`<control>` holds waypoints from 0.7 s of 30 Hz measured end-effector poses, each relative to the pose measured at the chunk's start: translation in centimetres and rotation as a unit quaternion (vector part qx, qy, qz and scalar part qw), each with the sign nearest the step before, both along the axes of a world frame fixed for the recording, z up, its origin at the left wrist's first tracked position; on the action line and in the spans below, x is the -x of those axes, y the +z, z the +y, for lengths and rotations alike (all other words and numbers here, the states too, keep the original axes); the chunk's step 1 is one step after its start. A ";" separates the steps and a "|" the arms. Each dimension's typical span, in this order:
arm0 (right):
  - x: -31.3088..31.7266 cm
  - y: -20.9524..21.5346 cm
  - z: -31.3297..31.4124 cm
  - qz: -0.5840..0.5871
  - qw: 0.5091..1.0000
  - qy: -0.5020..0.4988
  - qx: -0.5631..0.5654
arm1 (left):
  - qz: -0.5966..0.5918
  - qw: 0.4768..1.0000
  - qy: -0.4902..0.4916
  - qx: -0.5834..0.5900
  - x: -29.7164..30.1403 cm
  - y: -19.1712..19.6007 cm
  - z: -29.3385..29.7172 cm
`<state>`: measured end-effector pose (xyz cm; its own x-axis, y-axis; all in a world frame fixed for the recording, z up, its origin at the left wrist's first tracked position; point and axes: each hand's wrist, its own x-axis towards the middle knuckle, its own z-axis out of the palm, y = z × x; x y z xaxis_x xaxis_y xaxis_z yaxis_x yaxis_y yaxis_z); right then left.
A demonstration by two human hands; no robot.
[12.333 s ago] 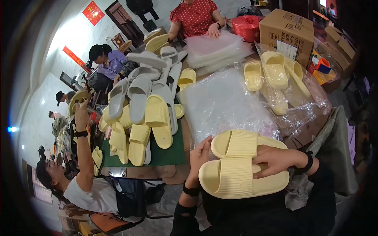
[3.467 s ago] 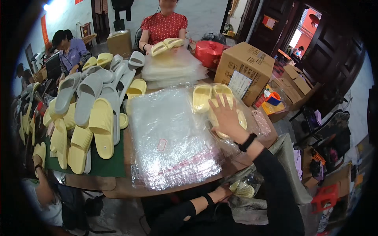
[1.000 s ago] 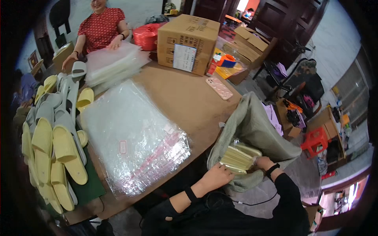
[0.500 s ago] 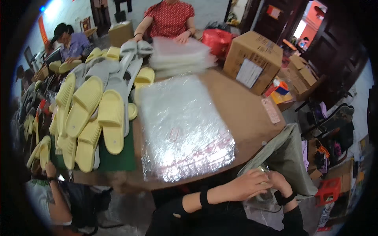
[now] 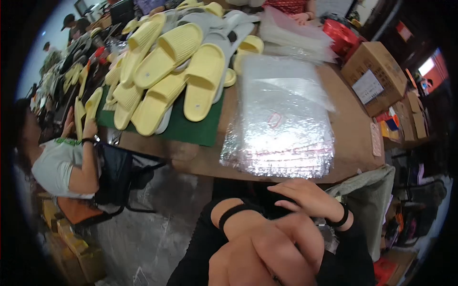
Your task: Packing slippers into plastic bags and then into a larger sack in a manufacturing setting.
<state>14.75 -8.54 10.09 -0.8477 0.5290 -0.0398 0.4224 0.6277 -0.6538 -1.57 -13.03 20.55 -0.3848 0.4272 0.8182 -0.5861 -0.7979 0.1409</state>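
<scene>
Close to the camera at the lower middle, my left hand (image 5: 269, 250) is raised with its fingers bent inward. What it holds, if anything, is hidden. My right hand (image 5: 307, 198) is just beyond it by the table's front edge, fingers stretched out to the left and nothing visible in them. In front of my hands lies a stack of clear plastic bags (image 5: 286, 109) on the brown table (image 5: 350, 157). A grey-green sack (image 5: 369, 190) hangs open beside my right wrist.
Yellow slippers (image 5: 205, 86) and grey slippers (image 5: 217, 40) are heaped at the left on a green mat (image 5: 200, 131). A cardboard box (image 5: 374, 71), red plastic roll (image 5: 338, 35) and pink phone (image 5: 376, 138) are on the right. A seated co-worker (image 5: 67, 167) handles slippers at the left.
My hands were together over the sack; now they are apart. The left has come up toward the camera and the right has moved left. The view has turned, shifting the table contents rightward.
</scene>
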 end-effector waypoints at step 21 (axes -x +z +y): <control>-17.5 -4.6 32.7 0.035 0.762 -0.614 -0.204 | -0.097 0.969 -0.227 -0.033 -4.3 2.8 -1.1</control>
